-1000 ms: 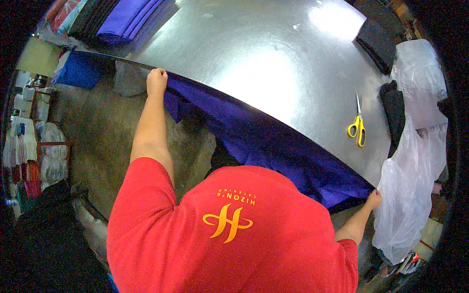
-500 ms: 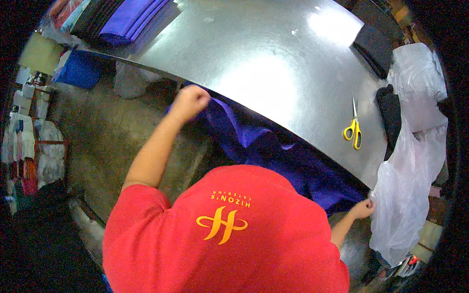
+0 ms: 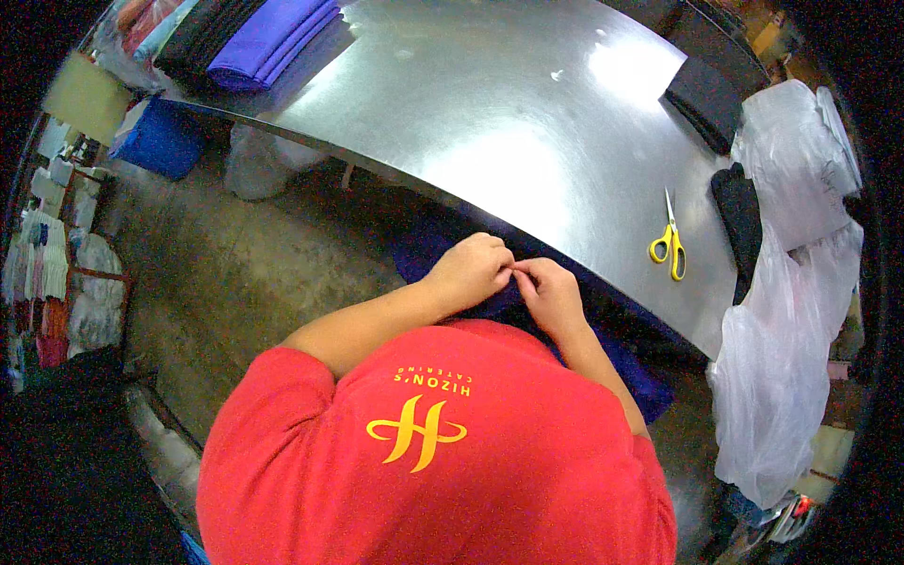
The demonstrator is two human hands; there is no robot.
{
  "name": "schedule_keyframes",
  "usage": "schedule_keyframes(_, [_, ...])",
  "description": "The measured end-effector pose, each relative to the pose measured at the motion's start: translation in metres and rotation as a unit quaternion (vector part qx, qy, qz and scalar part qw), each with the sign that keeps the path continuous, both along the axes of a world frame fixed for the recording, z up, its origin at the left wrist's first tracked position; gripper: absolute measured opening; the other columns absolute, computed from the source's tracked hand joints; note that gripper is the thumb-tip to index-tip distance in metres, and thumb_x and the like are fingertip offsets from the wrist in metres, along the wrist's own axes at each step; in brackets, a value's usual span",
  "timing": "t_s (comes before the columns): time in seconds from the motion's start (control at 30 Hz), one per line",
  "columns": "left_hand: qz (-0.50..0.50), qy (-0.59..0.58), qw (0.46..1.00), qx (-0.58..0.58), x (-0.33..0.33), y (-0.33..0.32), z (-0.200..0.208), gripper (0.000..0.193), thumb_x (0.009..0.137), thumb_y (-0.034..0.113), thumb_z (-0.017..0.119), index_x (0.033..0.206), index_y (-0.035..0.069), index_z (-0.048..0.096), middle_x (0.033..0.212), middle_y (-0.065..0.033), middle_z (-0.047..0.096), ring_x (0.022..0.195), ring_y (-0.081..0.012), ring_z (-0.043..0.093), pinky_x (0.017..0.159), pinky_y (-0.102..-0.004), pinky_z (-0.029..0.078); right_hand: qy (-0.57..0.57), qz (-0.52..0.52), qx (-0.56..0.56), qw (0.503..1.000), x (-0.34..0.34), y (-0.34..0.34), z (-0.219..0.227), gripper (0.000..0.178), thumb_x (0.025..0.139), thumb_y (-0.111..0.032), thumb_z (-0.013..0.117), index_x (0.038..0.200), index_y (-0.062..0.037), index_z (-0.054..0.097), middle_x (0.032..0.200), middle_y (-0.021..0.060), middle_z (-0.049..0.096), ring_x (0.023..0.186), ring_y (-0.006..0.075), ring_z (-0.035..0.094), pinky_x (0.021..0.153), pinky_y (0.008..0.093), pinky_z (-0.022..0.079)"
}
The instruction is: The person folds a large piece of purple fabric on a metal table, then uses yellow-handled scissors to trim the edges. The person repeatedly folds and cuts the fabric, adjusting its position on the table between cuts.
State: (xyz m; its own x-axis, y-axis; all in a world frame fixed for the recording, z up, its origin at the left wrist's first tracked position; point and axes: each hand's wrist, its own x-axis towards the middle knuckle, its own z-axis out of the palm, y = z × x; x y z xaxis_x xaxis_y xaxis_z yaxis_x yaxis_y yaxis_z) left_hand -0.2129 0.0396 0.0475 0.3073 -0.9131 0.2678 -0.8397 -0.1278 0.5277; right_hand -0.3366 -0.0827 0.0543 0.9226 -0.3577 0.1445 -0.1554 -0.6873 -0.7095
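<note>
Just in front of my chest, below the table's edge, my left hand (image 3: 470,272) and my right hand (image 3: 551,294) meet with their fingertips touching. Both are closed in a pinch on a purple cloth (image 3: 420,256). The cloth hangs beneath them in dark folds, and another part of it shows past my right forearm. My fingers, arms and red shirt hide the pinched edges and most of the middle. On the table, to the right, lie scissors (image 3: 669,247) with yellow handles, apart from both hands.
The shiny metal table (image 3: 443,104) stretches ahead. Folded purple cloths (image 3: 268,42) lie at its far left. Black folded cloths (image 3: 704,99) and a white plastic bag (image 3: 777,358) line the right side. A blue bin (image 3: 160,139) stands at the left, with shelves of goods beyond.
My hands were wide apart with the cloth stretched between them along the table's edge. They have come together in the middle, and the cloth now hangs folded below.
</note>
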Motion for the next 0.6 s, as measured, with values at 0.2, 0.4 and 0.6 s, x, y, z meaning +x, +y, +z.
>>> schedule_keyframes(0.2, [0.071,0.013,0.996,-0.048,-0.012,0.018,0.012,0.008,0.071,0.011,0.062,0.073,0.004,0.062,0.075,-0.0095,0.058,0.078,-0.0274,0.056,0.072,-0.0373,0.047,-0.053,0.013,-0.019,0.998,0.001,0.011,0.001,0.010,0.076,-0.012,0.063,0.083,-0.0050,0.064,0.082,0.0116,0.063,0.076,0.0282,0.062,0.069,0.0362,0.050])
schedule_keyframes(0.4, [0.088,-0.066,0.986,-0.126,-0.014,0.021,0.017,0.011,0.066,0.007,0.064,0.077,0.006,0.060,0.077,-0.0083,0.057,0.076,-0.0267,0.055,0.069,-0.0366,0.046,-0.109,-0.001,-0.054,0.993,0.003,0.012,0.023,0.008,0.073,-0.012,0.063,0.079,-0.0062,0.064,0.079,0.0112,0.063,0.072,0.0280,0.062,0.065,0.0358,0.051])
schedule_keyframes(0.6, [0.197,-0.013,0.977,-0.080,0.038,0.028,0.033,0.017,0.063,0.003,0.063,0.080,0.007,0.064,0.084,-0.0120,0.062,0.083,-0.0297,0.059,0.076,-0.0374,0.048,-0.165,-0.096,-0.077,0.979,-0.015,-0.039,0.072,0.006,0.074,-0.009,0.063,0.075,-0.0039,0.065,0.074,0.0122,0.065,0.068,0.0252,0.063,0.062,0.0339,0.050])
